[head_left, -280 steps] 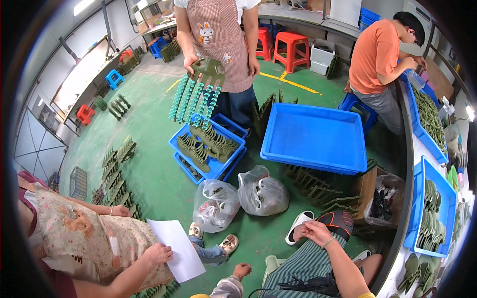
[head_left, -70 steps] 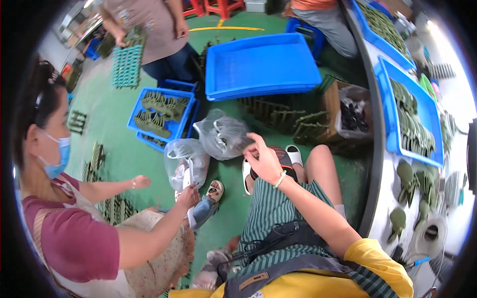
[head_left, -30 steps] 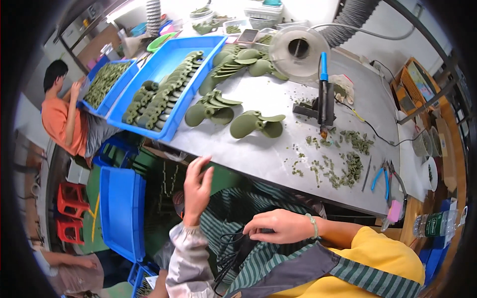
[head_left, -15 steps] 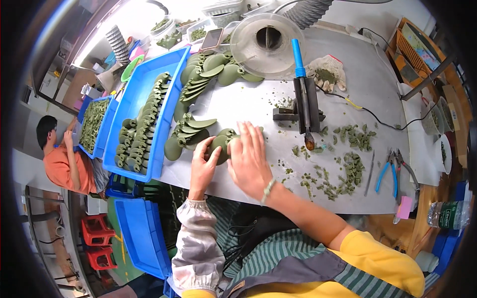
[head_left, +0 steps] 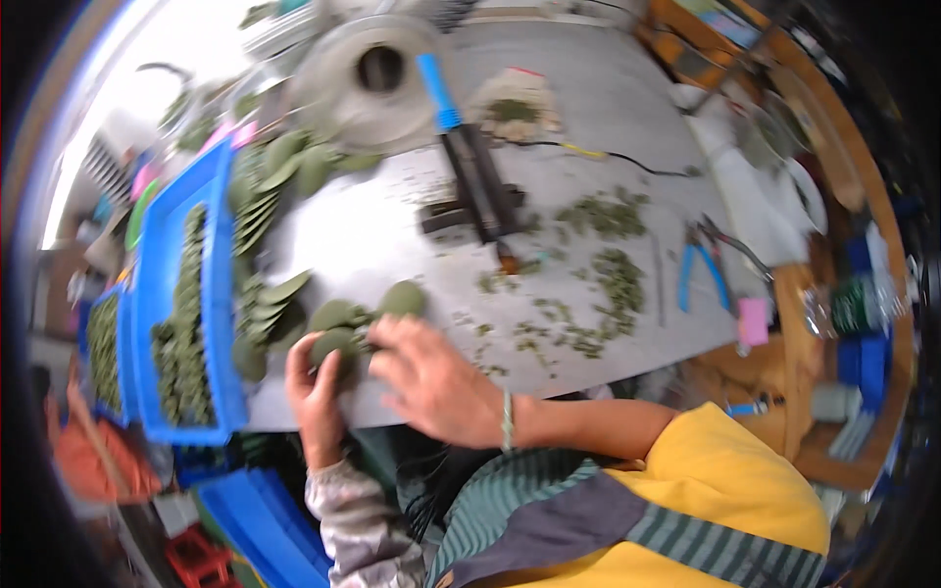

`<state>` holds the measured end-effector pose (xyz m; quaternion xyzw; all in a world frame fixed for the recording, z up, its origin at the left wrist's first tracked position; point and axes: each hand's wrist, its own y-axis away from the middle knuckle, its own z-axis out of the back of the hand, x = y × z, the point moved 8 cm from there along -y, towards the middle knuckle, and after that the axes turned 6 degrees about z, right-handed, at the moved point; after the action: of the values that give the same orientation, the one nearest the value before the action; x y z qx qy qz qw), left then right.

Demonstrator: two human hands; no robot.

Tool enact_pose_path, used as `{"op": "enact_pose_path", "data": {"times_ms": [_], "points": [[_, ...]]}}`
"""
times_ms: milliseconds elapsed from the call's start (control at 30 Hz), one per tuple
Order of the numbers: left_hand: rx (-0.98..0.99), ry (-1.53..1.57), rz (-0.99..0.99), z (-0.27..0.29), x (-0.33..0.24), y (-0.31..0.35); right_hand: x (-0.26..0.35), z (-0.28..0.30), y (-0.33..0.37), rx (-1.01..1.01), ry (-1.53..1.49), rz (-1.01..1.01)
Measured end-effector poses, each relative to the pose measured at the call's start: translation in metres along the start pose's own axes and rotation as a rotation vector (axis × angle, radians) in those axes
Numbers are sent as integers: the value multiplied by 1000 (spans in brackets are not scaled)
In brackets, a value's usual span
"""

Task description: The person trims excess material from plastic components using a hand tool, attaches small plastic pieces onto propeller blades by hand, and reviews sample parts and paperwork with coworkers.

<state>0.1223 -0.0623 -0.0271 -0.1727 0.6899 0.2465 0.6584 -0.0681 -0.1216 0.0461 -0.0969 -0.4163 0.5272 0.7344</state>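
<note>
A green propeller-like piece (head_left: pixel 334 316) with broad rounded blades is held just above or on the near part of the table. My left hand (head_left: pixel 319 397) closes on its lower left blade between thumb and fingers. From the right, the curled fingers of my right hand (head_left: pixel 436 377) are at the small hub between the blades, partly hiding it; blur obscures the exact grip. Left of my hands, several like green pieces (head_left: pixel 263 304) lie overlapped in a row beside a blue tray (head_left: pixel 223 294) that holds more stacked pieces.
Right of centre, a blue-handled heating tool (head_left: pixel 438 93) rests on a black stand (head_left: pixel 446 217). Green scraps (head_left: pixel 618 294) litter the right side, near pliers (head_left: pixel 701 269) and a thin rod. Behind are a round clear hood (head_left: pixel 328 93) and a glove (head_left: pixel 539 98). Someone in orange sits far left.
My view has turned, so the scene sits further left. My right hand has drawn back from covering the piece, curling its fingers at the hub; more blades now show. My left hand keeps its hold.
</note>
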Motion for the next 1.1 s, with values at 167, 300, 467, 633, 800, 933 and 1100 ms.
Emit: {"op": "enact_pose_path", "data": {"times_ms": [167, 300, 467, 633, 800, 933, 1100], "points": [[-11, 81, -13, 2, 6, 4, -18, 106, 57, 47, 259, 39], [52, 81, -35, 4, 9, 2, -95, 187, 118, -133, 300, -718], [50, -43, -115, 9, 6, 3, -124, 179, 111, -70, 541, -285], [34, -459, -434, -13, -35, 24, -172, 133, 102, 346, 782, -250], [108, -135, -362, -23, -51, 40, -162, 133, 94, 338, 955, -133], [-10, -353, -534, -21, -55, 45, -169, 133, 100, 263, 940, -162], [29, -271, -501, -24, -45, 40, -181, 140, 110, 11, 776, -276]]}}
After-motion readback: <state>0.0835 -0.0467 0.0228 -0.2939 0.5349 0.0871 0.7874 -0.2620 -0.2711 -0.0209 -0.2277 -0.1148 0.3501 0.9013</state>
